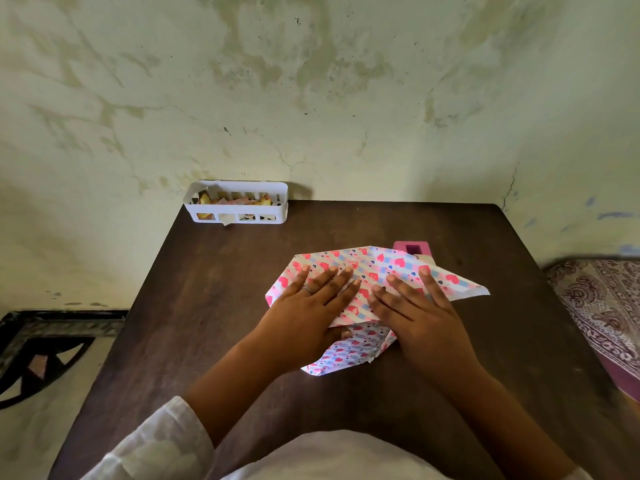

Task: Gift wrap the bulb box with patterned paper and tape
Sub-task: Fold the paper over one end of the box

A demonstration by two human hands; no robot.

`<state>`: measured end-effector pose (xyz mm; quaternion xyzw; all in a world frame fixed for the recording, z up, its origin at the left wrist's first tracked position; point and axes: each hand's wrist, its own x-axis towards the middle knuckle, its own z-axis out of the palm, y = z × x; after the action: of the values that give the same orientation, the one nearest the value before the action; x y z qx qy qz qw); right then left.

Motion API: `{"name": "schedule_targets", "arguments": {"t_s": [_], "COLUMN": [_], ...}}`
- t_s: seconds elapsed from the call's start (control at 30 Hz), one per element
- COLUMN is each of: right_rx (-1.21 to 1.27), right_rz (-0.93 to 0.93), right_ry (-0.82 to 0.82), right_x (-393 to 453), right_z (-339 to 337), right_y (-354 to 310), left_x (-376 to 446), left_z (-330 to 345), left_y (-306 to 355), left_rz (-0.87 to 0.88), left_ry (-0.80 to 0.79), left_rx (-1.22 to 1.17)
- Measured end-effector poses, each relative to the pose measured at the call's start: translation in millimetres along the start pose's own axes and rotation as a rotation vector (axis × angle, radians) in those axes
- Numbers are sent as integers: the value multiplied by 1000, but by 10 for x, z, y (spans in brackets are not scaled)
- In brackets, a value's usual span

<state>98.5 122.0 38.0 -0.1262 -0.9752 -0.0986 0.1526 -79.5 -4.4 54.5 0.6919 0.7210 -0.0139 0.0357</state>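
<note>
Heart-patterned paper (372,268) (pink, blue) over box

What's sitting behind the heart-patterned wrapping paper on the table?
A pink tape dispenser peeks above the heart-patterned wrapping paper; only its top shows, the rest being covered.

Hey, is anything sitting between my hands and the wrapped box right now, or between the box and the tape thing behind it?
Only the patterned paper: the left hand and right hand press flat on it, the box hidden beneath. The pink tape dispenser sits just behind, partly covered by the paper's far edge.
</note>
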Motion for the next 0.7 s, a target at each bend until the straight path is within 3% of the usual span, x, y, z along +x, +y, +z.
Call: {"name": "schedule_targets", "arguments": {"t_s": [0.2, 0.37, 0.53, 0.7], "right_rx": [81, 132, 101, 90], "right_rz": [41, 151, -6, -32], "right_ry": [223, 206, 290, 359], "right_x": [8, 127, 107, 6], "right_z": [-22, -47, 21, 122], "right_y": [22, 17, -27, -87], "left_x": [1, 7, 3, -29], "left_z": [74, 130, 206, 299], "left_y": [-21, -69, -49, 25], "left_rz": [-14, -23, -26, 87], "left_ry": [166, 269, 369, 587], "left_rx": [-62, -106, -15, -102]}}
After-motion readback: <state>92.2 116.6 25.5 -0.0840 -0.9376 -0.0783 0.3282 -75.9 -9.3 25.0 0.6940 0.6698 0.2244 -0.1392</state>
